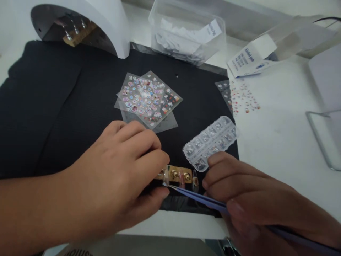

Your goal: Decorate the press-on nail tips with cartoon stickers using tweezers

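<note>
My right hand (245,188) is closed round a pair of blue tweezers (202,199). Their fine tips touch the lower end of a clear false nail (166,176). My left hand (128,170) is closed on the gold nail-tip stand (173,173), with the thumb below and the fingers above; its left end is hidden behind this hand. Further along the stand are a pinkish false nail (182,177) and another with a brown-gold patch (195,179). Just above my right hand lies a clear compartment box (210,142) holding tiny shiny decorations.
Overlapping sticker sheets (149,99) lie on the black mat (96,81). Behind stand a white nail lamp (114,25) with another stand (80,34) inside, a clear tub (186,53) of white packets and an alcohol pad box (250,58). A metal frame (319,142) is at right.
</note>
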Demonstrator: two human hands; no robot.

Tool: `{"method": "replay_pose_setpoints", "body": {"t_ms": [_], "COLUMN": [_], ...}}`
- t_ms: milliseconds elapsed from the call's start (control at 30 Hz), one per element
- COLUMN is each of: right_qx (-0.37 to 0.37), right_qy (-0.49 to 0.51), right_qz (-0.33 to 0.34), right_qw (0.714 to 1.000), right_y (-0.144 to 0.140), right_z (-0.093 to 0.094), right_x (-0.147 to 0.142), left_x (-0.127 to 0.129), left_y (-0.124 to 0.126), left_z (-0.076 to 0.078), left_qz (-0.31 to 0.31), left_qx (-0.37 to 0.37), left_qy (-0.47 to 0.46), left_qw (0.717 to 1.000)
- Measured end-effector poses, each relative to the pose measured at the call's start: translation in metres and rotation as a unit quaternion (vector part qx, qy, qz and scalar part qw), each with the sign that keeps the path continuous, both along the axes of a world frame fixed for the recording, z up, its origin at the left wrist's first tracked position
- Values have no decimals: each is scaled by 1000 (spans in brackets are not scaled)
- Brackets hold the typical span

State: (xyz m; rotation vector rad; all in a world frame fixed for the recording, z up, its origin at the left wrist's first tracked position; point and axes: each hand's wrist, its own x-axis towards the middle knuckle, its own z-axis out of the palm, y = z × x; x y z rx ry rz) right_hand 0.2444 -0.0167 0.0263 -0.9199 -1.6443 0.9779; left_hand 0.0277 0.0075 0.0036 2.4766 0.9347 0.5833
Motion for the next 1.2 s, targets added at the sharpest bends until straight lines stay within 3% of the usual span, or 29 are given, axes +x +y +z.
{"method": "replay_pose_setpoints", "body": {"t_ms": [100,433,567,667,700,900,1200], "right_qx": [86,107,69,56,23,73,22], "right_qy": [-46,-56,-66,-60,-99,-64,-92], "right_qz": [42,45,43,83,56,70,57], "right_qw": [994,992,995,993,993,993,994], "right_y": [3,7,3,1,1,7,-6], "right_z": [1,-1,-6,-8,-7,0,-12], "right_x": [0,-1,5,9,9,5,14], "left_x": [0,0,1,1,0,0,-1], "left_y": [0,0,1,1,1,1,0], "left_z": [0,-1,-2,-2,-2,-1,-2], "left_qz": [-3,0,-3,-3,-3,-4,5], "left_qx": [5,11,6,11,11,7,36], "left_qy": [1,0,5,6,7,3,-8], "left_qw": [1000,1000,1000,1000,1000,1000,999]}}
